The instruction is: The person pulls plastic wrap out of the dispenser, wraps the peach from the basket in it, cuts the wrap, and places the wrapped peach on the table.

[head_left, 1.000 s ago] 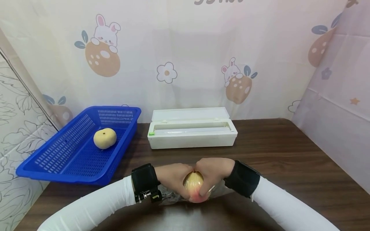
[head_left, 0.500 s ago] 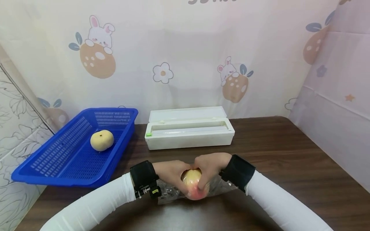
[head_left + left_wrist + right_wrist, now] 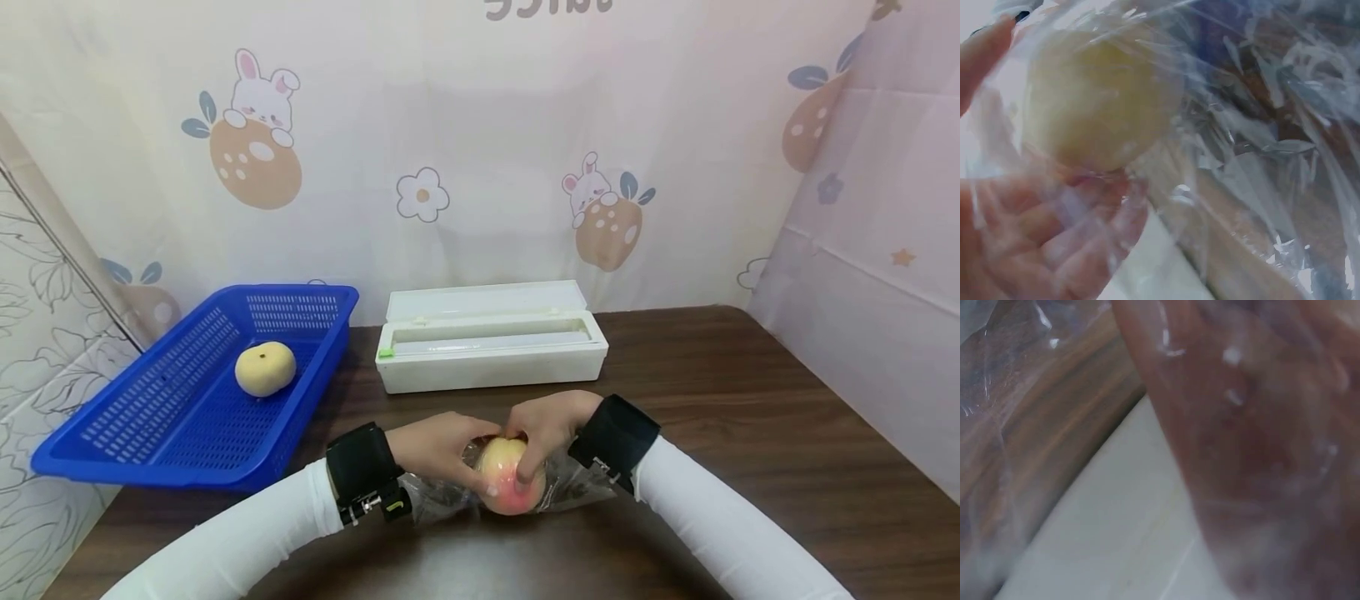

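A yellow and pink apple (image 3: 507, 485) sits on a sheet of clear cling film (image 3: 577, 492) near the front of the brown table (image 3: 720, 400). My left hand (image 3: 442, 454) grips the apple from the left, fingers curled round it. My right hand (image 3: 543, 429) grips it from the top and right. In the left wrist view the apple (image 3: 1094, 100) shows through crumpled film (image 3: 1260, 156), with a finger (image 3: 982, 53) beside it. The right wrist view is filled by a blurred hand (image 3: 1260, 444) behind film.
A blue plastic basket (image 3: 135, 433) at the left holds a pale yellow fruit (image 3: 265, 368). A white cling film dispenser box (image 3: 491, 346) stands open behind my hands. Cloth walls close in the back and both sides.
The apple has turned in my hands and its pink side shows more. More cling film now lies spread under and beside it. Both hands have shifted slightly away from me.
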The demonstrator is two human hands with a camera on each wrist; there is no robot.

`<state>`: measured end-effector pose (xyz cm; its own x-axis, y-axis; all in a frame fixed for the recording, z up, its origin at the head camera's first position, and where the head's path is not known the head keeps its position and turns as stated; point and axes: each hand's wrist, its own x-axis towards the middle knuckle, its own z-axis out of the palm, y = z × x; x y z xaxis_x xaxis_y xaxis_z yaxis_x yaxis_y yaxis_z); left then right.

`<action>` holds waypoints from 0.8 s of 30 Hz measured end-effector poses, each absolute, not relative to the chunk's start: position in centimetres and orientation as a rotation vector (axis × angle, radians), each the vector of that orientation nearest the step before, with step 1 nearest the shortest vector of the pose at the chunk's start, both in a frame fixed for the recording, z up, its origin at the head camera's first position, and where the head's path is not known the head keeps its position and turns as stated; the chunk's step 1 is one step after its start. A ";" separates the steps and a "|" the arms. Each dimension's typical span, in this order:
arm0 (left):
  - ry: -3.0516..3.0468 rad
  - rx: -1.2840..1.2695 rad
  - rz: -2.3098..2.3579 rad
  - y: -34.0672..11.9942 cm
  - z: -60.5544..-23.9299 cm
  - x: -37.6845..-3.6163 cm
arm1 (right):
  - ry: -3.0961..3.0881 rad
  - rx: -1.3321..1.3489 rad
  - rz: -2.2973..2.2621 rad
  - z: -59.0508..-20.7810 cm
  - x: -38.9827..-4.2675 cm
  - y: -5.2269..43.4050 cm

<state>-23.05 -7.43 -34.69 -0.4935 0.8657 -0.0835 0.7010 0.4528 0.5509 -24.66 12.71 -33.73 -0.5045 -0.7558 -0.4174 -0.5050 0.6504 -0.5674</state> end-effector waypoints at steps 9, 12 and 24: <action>2.838 1.894 0.319 -6.4 -34.0 -19.3 | 2.111 -0.963 -0.555 -33.8 -25.4 12.6; 2.916 1.975 0.085 -6.1 -34.4 -18.0 | 2.094 -0.953 -0.560 -33.8 -25.4 12.5; 3.029 1.811 0.021 -5.7 -36.0 -17.3 | 2.114 -0.926 -0.508 -33.8 -25.7 12.6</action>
<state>-17.29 -5.70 -36.02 -0.4190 0.8459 0.3299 0.8503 0.4930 -0.1841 -25.66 12.57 -33.77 -0.4492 -0.7513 -0.4835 -0.4493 0.6577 -0.6046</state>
